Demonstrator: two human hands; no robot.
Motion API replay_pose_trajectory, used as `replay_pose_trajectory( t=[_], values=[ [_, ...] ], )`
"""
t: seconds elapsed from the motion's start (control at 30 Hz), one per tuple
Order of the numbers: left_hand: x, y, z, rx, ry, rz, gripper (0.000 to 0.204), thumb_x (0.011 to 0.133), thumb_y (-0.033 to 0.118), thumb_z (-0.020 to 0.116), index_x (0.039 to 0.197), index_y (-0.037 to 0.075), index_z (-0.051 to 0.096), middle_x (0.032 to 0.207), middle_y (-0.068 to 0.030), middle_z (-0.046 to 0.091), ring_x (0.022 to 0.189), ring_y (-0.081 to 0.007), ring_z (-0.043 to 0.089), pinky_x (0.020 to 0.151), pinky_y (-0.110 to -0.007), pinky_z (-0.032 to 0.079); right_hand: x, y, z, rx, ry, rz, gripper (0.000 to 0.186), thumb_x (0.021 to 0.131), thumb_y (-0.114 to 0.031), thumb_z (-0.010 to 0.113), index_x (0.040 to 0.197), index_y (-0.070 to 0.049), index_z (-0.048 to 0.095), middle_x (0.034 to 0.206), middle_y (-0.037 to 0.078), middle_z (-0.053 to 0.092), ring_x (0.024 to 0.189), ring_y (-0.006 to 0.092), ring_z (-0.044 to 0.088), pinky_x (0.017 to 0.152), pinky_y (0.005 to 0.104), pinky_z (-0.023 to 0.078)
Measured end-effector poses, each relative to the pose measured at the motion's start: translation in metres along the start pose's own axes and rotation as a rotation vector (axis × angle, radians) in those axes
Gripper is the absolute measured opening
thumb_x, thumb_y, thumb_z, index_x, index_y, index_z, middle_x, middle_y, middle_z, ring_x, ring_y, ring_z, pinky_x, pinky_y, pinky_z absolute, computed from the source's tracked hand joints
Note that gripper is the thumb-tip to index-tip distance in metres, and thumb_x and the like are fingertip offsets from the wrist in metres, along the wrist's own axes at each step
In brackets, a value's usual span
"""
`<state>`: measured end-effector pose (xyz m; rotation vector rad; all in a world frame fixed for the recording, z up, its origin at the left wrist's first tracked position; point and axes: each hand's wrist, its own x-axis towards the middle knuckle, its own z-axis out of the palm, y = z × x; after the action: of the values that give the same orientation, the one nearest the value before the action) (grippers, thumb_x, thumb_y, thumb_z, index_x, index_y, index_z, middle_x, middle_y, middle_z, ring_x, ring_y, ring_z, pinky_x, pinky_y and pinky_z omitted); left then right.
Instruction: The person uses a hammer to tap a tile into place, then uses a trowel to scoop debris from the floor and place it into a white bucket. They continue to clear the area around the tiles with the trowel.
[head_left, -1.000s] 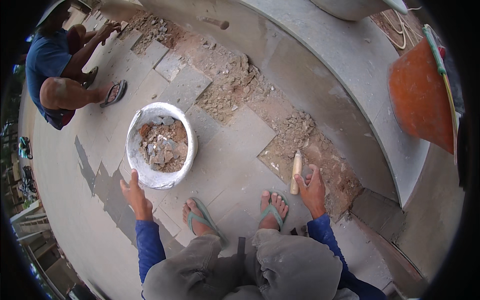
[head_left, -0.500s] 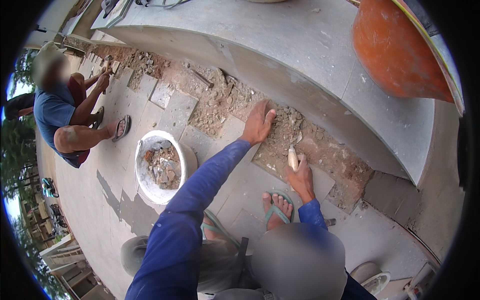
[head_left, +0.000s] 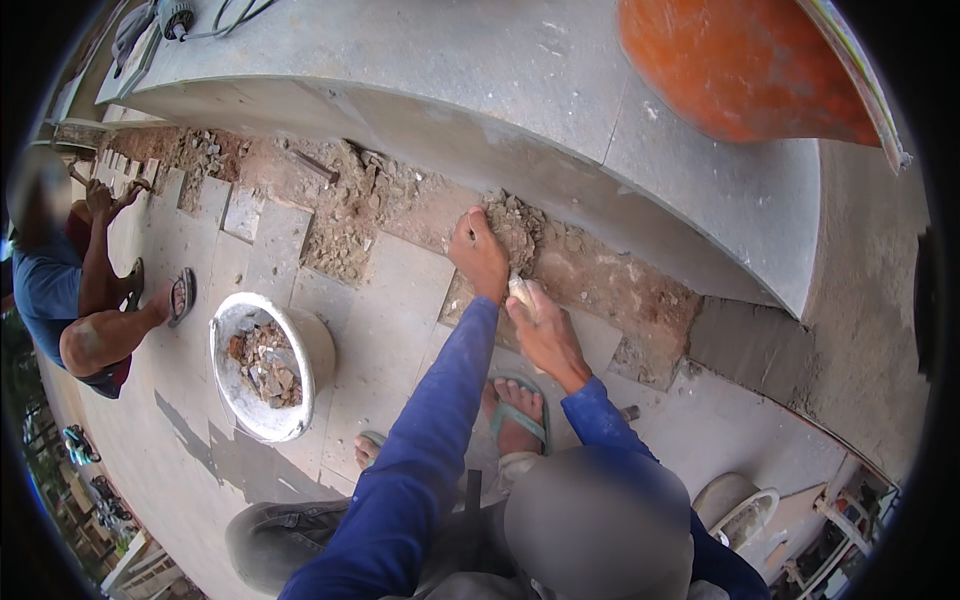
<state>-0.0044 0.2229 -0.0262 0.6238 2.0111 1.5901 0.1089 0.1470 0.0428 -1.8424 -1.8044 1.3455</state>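
Note:
My right hand is wrapped round the pale wooden handle of what looks like a trowel. Its far end disappears under a heap of grey, crumbly rubble. Just left of that heap, my left hand has its fingers curled in and the thumb side against the rubble; whatever lies inside them is hidden. Both hands are low over a strip of broken mortar and reddish soil along the foot of a curved concrete ledge.
To the left stands a white bucket partly filled with rubble. A bar-like metal tool lies on the strip. Another person squats at far left, holding a hammer. An orange rounded object rests on the ledge; a second bucket is at lower right.
My left hand has gone from lying spread on the rubble to curled fingers. My right hand has pushed the trowel away from me, up to the left hand, and rubble now heaps over its end.

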Motion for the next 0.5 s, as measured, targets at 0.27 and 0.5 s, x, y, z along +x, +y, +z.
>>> replay_pose_trajectory(
  t=[0.27, 0.5],
  values=[
    [0.024, 0.078, -0.061, -0.172, 0.185, 0.016, 0.038, 0.103, 0.025, 0.053, 0.101, -0.005, 0.075, 0.091, -0.0146, 0.075, 0.082, -0.019, 0.065, 0.082, -0.036, 0.05, -0.035, -0.101, -0.026, 0.1, -0.228, -0.011, 0.052, 0.101, -0.034, 0.052, 0.14, 0.0, 0.05, 0.111, 0.031, 0.067, 0.106, 0.0472, 0.065, 0.088, 0.0487, 0.05],
    [0.049, 0.112, -0.218, -0.214, 0.556, 0.185, 0.039, 0.107, 0.024, 0.047, 0.107, -0.004, 0.074, 0.089, -0.0091, 0.074, 0.083, -0.0133, 0.068, 0.076, -0.028, 0.052, -0.069, -0.184, 0.018, 0.059, -0.52, -0.429, 0.051, 0.101, -0.03, 0.053, 0.138, 0.005, 0.048, 0.088, 0.031, 0.068, 0.084, 0.0472, 0.069, 0.073, 0.0516, 0.052]
  ],
)
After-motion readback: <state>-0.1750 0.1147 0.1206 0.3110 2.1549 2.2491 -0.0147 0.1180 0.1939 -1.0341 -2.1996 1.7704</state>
